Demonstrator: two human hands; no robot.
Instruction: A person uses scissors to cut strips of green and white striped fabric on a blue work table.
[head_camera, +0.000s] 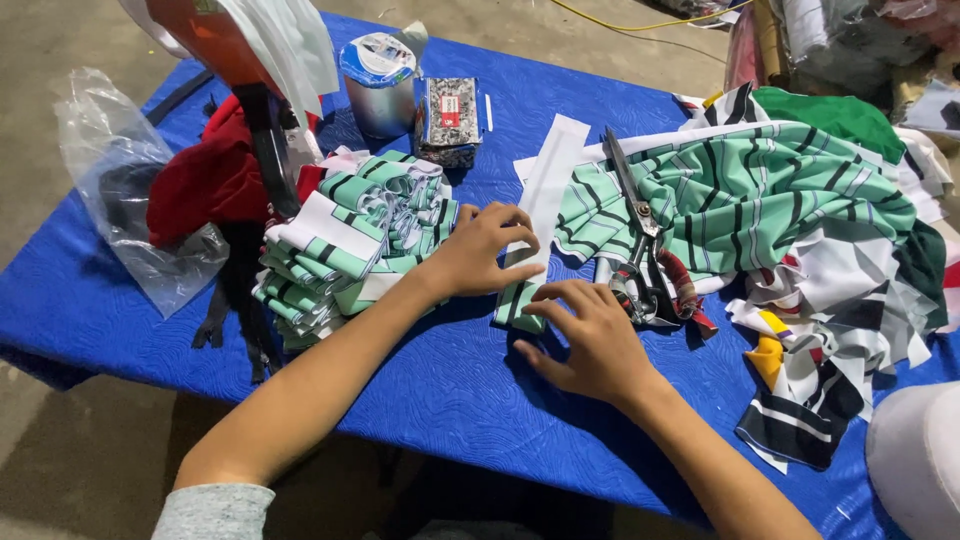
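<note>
Both hands, left hand (480, 250) and right hand (590, 335), press flat and open on a green striped fabric strip (520, 300) at the centre of the blue bench (450, 390). A cylindrical tin (378, 85) and a speckled box (448, 118) with a red label stand at eleven o'clock; scissors (635, 225) lie at two o'clock.

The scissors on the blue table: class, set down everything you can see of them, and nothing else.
The scissors are large tailor's shears of grey metal. Their long blades are shut and point away from the person, toward the far edge of the table. The handle loops face the person; one is wrapped in red-patterned cloth. They lie flat on the green, white and black striped fabric, beside a white strip. No hand holds them, though the right hand rests just left of the handles.
</note>
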